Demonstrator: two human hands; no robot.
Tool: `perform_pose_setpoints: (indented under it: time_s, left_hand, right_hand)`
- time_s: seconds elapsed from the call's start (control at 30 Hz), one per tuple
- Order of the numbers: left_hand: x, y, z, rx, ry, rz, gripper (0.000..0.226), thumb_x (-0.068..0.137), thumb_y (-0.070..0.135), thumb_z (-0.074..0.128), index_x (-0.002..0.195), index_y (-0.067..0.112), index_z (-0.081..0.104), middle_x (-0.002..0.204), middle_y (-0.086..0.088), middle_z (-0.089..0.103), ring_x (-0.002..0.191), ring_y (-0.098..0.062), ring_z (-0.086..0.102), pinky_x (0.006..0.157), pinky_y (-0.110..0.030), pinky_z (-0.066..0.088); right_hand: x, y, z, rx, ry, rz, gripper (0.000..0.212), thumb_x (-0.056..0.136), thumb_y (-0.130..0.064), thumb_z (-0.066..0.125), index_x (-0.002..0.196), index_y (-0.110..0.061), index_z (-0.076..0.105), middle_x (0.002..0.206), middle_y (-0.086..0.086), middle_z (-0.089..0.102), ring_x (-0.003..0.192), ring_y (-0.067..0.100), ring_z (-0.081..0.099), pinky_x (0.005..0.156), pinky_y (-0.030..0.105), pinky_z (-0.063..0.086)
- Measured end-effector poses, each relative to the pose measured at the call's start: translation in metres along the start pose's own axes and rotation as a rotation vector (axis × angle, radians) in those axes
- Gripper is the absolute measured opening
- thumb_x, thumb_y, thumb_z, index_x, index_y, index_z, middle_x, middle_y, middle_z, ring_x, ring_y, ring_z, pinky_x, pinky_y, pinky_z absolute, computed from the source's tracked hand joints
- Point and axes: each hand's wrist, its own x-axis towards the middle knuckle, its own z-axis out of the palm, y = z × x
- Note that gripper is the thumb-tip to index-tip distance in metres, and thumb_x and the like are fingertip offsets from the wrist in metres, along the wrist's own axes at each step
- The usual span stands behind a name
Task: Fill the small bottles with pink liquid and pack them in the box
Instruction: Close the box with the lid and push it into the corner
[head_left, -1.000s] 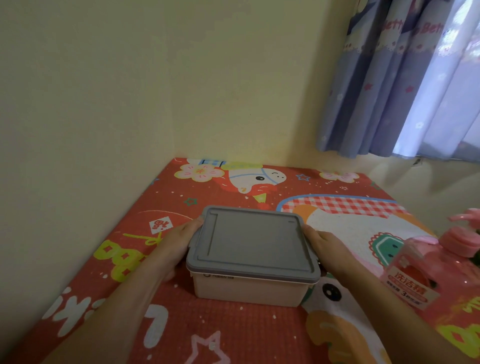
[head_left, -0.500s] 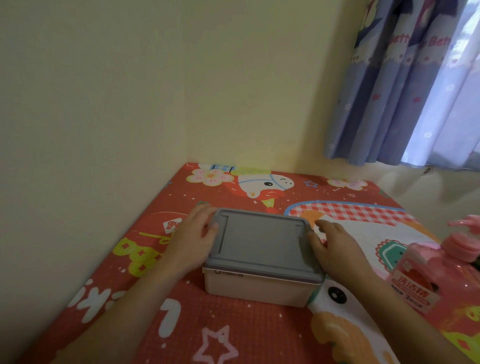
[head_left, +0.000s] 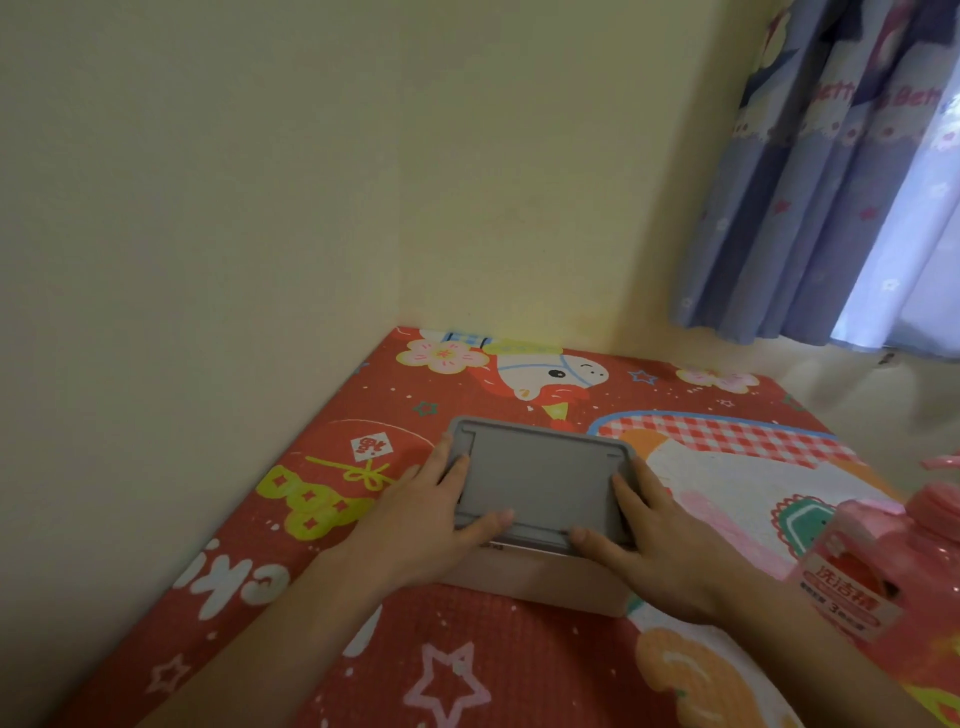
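Note:
A beige box (head_left: 540, 582) with a grey lid (head_left: 540, 478) sits on the red patterned mat, lid on. My left hand (head_left: 431, 514) lies flat over the lid's left edge, thumb on its front rim. My right hand (head_left: 660, 540) presses on the lid's right edge with straight fingers, thumb also on the front rim. A large pink pump bottle (head_left: 893, 577) of liquid stands at the right. No small bottles are in sight.
The red cartoon mat (head_left: 467, 665) fills the corner between two cream walls. A blue curtain (head_left: 831, 182) hangs at the upper right. Bare floor lies beyond the mat's right edge.
My hands have moved from the box's sides up onto the lid, thumbs now on its front rim. The view has shifted, so the box appears farther right.

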Motion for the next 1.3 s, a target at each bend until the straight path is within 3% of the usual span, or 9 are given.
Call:
perform_pose_setpoints:
  time_s: [0.13,0.4,0.5,0.6,0.77,0.93,1.07,1.17,1.3]
  left_hand:
    - [-0.007,-0.001,-0.005,0.029,-0.020,-0.020,0.133,0.057,0.107,0.011,0.160,0.024,0.002,0.165,0.007,-0.021,0.153,-0.024,0.009,0.122,-0.046,0.021]
    - [-0.039,-0.009,-0.021,0.129,0.013,-0.113,0.136,0.055,0.104,0.008,0.160,0.017,0.009,0.167,-0.007,-0.013,0.149,-0.029,0.025,0.117,-0.040,0.030]
    - [-0.052,-0.008,-0.025,0.160,0.071,-0.172,0.128,0.061,0.100,0.014,0.158,0.017,0.019,0.167,-0.011,-0.006,0.139,-0.032,0.041,0.111,-0.040,0.040]
    - [-0.066,-0.009,-0.028,0.162,0.124,-0.252,0.119,0.065,0.097,0.023,0.152,0.017,0.032,0.165,-0.012,0.006,0.128,-0.032,0.051,0.102,-0.039,0.046]
    - [-0.089,-0.001,-0.034,0.259,0.138,-0.401,0.104,0.076,0.090,0.031,0.142,0.011,0.043,0.161,-0.022,0.014,0.113,-0.034,0.060,0.091,-0.037,0.049]
    - [-0.109,0.003,-0.043,0.385,0.125,-0.471,0.091,0.086,0.081,0.031,0.134,0.007,0.051,0.145,-0.027,0.039,0.100,-0.031,0.065,0.076,-0.035,0.050]
    - [-0.119,0.003,-0.049,0.484,0.102,-0.486,0.086,0.088,0.079,0.028,0.124,0.007,0.059,0.134,-0.027,0.050,0.096,-0.031,0.064,0.064,-0.034,0.040]
    - [-0.124,0.002,-0.050,0.519,0.101,-0.487,0.085,0.088,0.079,0.029,0.124,0.008,0.060,0.132,-0.028,0.052,0.105,-0.035,0.061,0.075,-0.036,0.049]
    - [-0.128,-0.002,-0.051,0.475,0.156,-0.509,0.081,0.084,0.082,0.033,0.124,0.016,0.057,0.124,-0.017,0.049,0.111,-0.036,0.052,0.086,-0.040,0.047]
  right_hand:
    - [0.006,-0.002,-0.006,0.024,-0.020,-0.109,0.124,0.062,-0.101,0.027,0.157,-0.029,-0.005,0.157,-0.024,-0.023,0.144,0.015,0.024,0.110,0.028,0.031]
    - [0.029,-0.021,-0.012,0.036,-0.065,-0.228,0.133,0.057,-0.095,0.047,0.158,-0.019,0.010,0.162,-0.017,-0.010,0.141,0.013,0.025,0.108,0.024,0.032]
    - [0.038,-0.035,-0.014,0.053,-0.090,-0.291,0.120,0.062,-0.084,0.056,0.157,-0.022,0.016,0.157,-0.027,-0.004,0.127,0.007,0.035,0.092,0.012,0.034]
    - [0.050,-0.050,-0.016,0.048,-0.113,-0.368,0.106,0.064,-0.073,0.060,0.152,-0.021,0.030,0.155,-0.029,0.004,0.110,0.000,0.040,0.076,0.009,0.037]
    - [0.066,-0.081,-0.017,0.003,-0.154,-0.404,0.100,0.061,-0.059,0.060,0.148,-0.013,0.038,0.163,-0.012,0.008,0.121,0.010,0.042,0.093,0.028,0.046]
    - [0.082,-0.109,-0.017,-0.024,-0.197,-0.446,0.096,0.071,-0.041,0.068,0.153,-0.009,0.029,0.165,-0.004,0.008,0.138,0.017,0.033,0.103,0.028,0.037]
    - [0.095,-0.126,-0.016,-0.030,-0.248,-0.468,0.087,0.080,-0.022,0.069,0.155,-0.012,0.025,0.165,-0.001,0.006,0.147,0.019,0.021,0.112,0.032,0.029]
    - [0.106,-0.138,-0.016,0.008,-0.291,-0.465,0.084,0.081,-0.009,0.065,0.155,-0.014,0.025,0.165,-0.001,0.007,0.149,0.017,0.016,0.112,0.028,0.022]
    - [0.118,-0.152,-0.013,0.025,-0.308,-0.492,0.083,0.079,0.001,0.060,0.154,-0.012,0.028,0.165,0.000,0.011,0.149,0.016,0.016,0.111,0.022,0.016]
